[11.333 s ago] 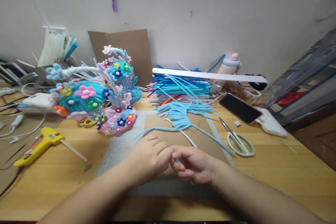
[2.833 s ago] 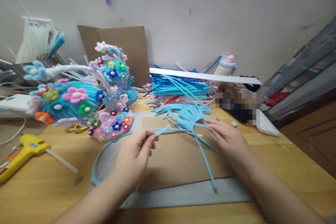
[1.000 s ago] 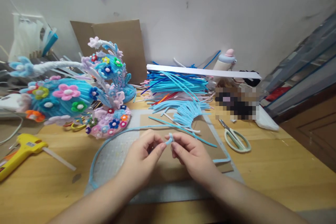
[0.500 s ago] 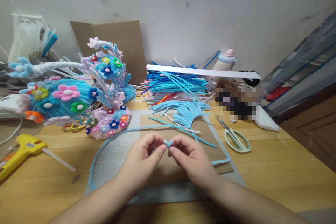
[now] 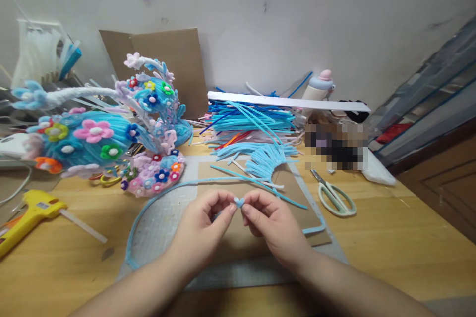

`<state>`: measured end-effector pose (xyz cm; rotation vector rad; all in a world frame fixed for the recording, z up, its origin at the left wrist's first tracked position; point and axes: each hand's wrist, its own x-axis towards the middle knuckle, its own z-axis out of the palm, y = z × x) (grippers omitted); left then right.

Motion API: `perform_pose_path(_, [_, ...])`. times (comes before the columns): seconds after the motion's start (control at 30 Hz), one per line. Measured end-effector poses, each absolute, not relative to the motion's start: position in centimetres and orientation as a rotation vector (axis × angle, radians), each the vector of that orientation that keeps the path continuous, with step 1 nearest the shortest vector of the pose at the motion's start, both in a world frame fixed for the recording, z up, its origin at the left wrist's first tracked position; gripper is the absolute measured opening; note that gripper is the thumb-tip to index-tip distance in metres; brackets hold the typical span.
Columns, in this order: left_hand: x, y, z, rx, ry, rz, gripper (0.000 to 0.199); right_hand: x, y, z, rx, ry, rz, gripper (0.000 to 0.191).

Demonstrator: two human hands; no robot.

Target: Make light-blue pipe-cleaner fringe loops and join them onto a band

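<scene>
Between my fingertips is a small bent piece of light blue pipe cleaner. My left hand pinches its left side with thumb and forefinger. On the other side my right hand pinches it the same way. Both hands are above a brown cardboard sheet that lies on a grey cutting mat. A long light blue pipe cleaner curves round to the left of my hands. Just beyond them lies a fan of looped light blue pipe cleaners.
A yellow glue gun lies at left, near a flower-covered pipe cleaner lamp shape and a second one. Scissors rest at right. Behind are stacked pipe cleaners, a white strip and a bottle.
The small blue piece looks more tightly bent, its V shape less spread. My fingers have shifted slightly around it; everything else stays put.
</scene>
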<state>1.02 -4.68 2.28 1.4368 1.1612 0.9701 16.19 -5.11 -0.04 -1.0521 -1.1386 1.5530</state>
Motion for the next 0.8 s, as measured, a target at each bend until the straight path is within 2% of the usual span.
perform_pose_path(0.33, [1.2, -4.7, 1.6, 1.481, 1.131, 0.983, 0.007, 15.9, -5.3, -0.1, -1.028, -1.123, 1.597, 0.023])
perform_pose_path(0.6, [0.8, -5.2, 1.2, 1.907, 1.194, 1.031, 0.007, 15.8, -5.2, -0.4, -0.876, -0.964, 1.803, 0.020])
perform_pose_path(0.8, [1.0, -4.9, 1.4, 1.592, 1.248, 0.949, 0.011, 15.9, -5.1, -0.3, -0.986, -1.103, 1.643, 0.021])
